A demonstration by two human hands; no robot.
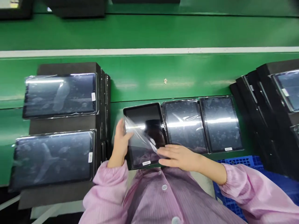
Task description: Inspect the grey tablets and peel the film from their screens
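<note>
Tablet (151,119) lying screen up on the green counter (198,68), leftmost of three in a row, its lower edge close to the wearer's shirt (154,193). Clear film (137,137) crosses the screen on a diagonal crease between the two hands; the step in hand appears to be handling this sheet, though whether it is being lifted or laid is not shown. Left hand (121,141): at the tablet's left edge, thumb over the glass and parted from the forefinger; the film passes beside it, but whether the fingers pinch it is unclear. Right hand (178,156): fingers extended, thumb spread slightly away, fingertips at the crease's lower end, with no evident clamp. Judged from this pose, the next move calls for even tension on the film and a steady tablet.
</note>
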